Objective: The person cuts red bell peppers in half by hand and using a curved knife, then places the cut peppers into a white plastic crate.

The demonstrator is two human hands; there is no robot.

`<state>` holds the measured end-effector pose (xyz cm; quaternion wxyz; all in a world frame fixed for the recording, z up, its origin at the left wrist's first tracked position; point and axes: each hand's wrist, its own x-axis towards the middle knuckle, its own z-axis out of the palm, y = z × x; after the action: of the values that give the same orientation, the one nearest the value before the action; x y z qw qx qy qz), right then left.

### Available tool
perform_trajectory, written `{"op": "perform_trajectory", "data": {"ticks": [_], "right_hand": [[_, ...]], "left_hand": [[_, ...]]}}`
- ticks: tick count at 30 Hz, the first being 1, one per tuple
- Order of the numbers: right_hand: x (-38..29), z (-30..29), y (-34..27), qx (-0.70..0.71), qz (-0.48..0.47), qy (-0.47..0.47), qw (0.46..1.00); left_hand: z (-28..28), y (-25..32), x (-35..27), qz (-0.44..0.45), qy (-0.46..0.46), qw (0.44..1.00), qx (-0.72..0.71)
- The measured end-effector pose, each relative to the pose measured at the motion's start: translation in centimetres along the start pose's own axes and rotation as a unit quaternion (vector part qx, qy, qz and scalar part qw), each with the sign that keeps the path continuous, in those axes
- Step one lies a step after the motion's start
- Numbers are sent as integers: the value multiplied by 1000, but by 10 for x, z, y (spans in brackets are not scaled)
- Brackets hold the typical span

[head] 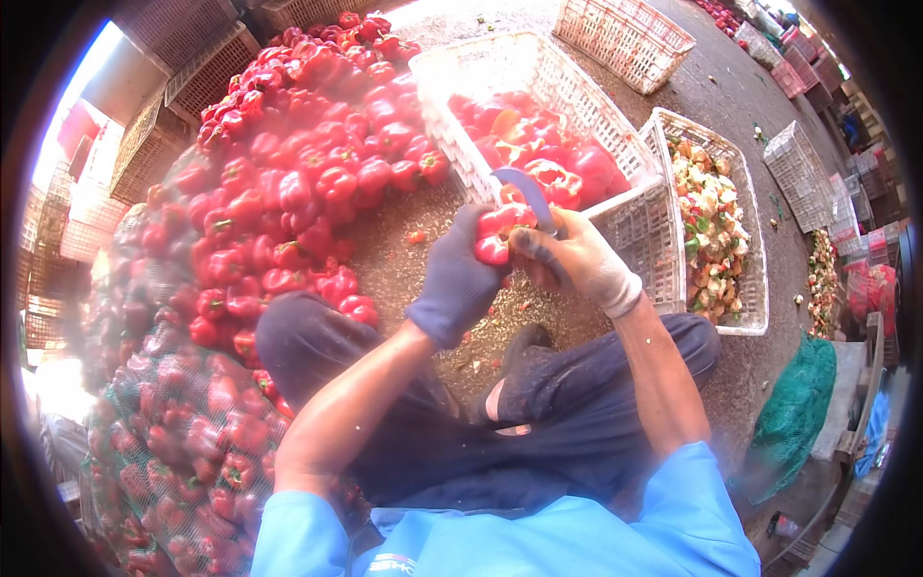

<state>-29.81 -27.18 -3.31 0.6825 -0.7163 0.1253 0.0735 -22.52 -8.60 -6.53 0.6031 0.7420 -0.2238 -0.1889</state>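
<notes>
In a dark knitted glove, my left hand (459, 274) grips a red bell pepper (493, 249) in front of my knees. My right hand (580, 261), in a pale glove with dark fingertips, holds a curved knife (532, 191) with its blade pointing up and to the left. The right fingers touch the pepper's right side. Just beyond both hands stands a white plastic crate (606, 148) holding red peppers, some cut open with pale insides showing. The knife's handle is mostly hidden in my right fist.
Loose red peppers (288, 195) form a large heap at left, beside mesh sacks (195, 440) full of peppers. A second crate (753, 288) at right holds cut-out cores and stems (710, 231). Another crate (621, 42) stands farther back. A green mesh sack (793, 418) lies at right.
</notes>
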Motion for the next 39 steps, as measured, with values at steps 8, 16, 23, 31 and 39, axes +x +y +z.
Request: {"op": "perform_trajectory", "data": {"ticks": [8, 16, 23, 31, 39], "right_hand": [[-4, 27, 14, 263, 47, 121, 956], [-21, 19, 12, 67, -49, 103, 991], [-41, -19, 9, 176, -2, 138, 975], [-81, -128, 81, 56, -134, 295, 945], [-145, -213, 85, 134, -57, 468, 872]], "left_hand": [[11, -13, 2, 150, 114, 974, 125], [17, -4, 7, 127, 103, 983, 81], [10, -1, 25, 77, 127, 986, 78], [7, 40, 153, 148, 111, 950, 252], [-177, -6, 166, 157, 69, 930, 325]]}}
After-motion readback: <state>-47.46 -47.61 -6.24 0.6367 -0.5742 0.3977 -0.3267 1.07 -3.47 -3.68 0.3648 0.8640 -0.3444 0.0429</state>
